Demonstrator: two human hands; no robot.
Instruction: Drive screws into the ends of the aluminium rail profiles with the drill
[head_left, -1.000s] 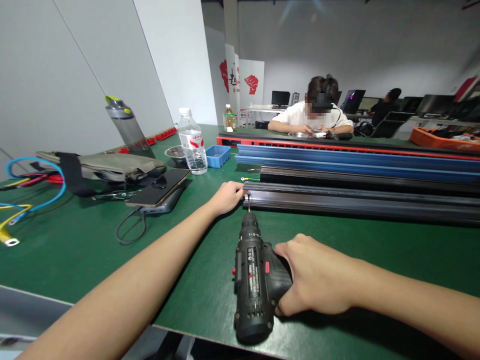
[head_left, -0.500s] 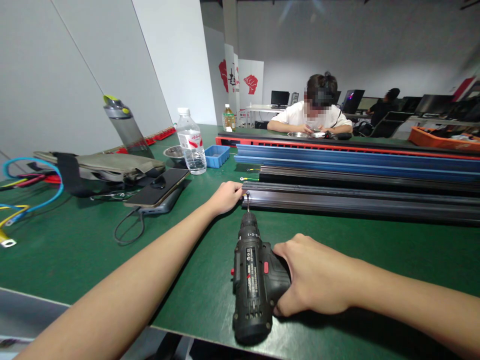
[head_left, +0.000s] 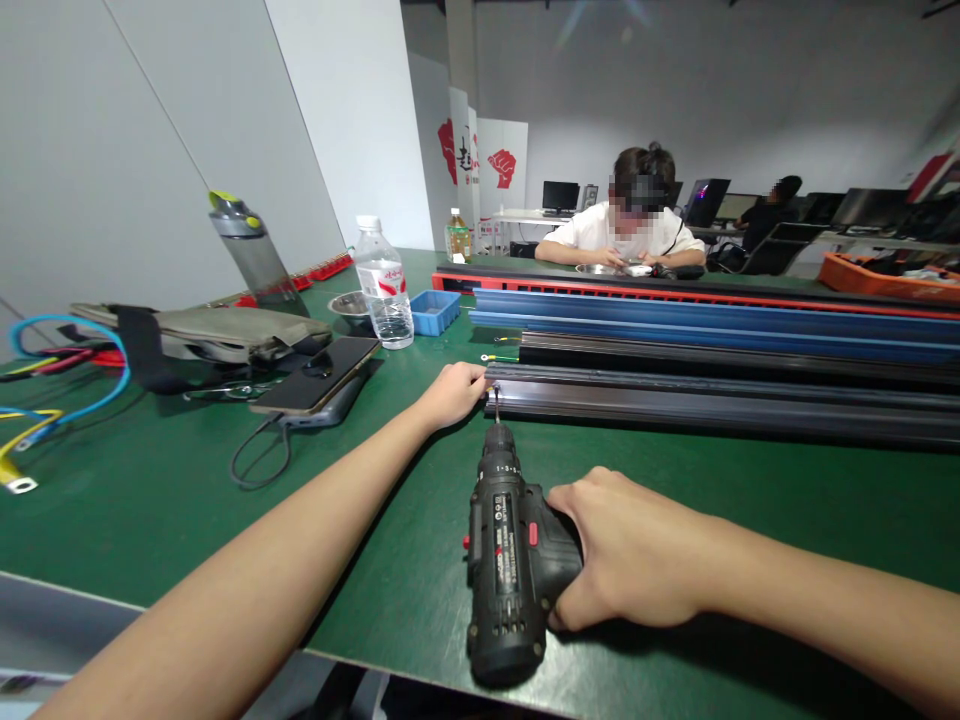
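Observation:
My right hand is wrapped round the handle of a black cordless drill, which lies on its side and points away from me. The drill's bit meets the left end of a dark metal profile at a small screw or hole; which one I cannot tell. At that same end, my left hand has its fingers closed on the profile's edge, with the fingertips partly hidden. Just behind this end lies a yellow-green wire with a ring lug.
Blue profiles and a red-black rail lie parallel farther back. To the left are a water bottle, a blue bin, a phone, a bag and a grey drinking bottle. Across the green table sits a person.
Almost nothing differs. Both hands, the drill and the profile keep their places, with only a very slight shift of the view.

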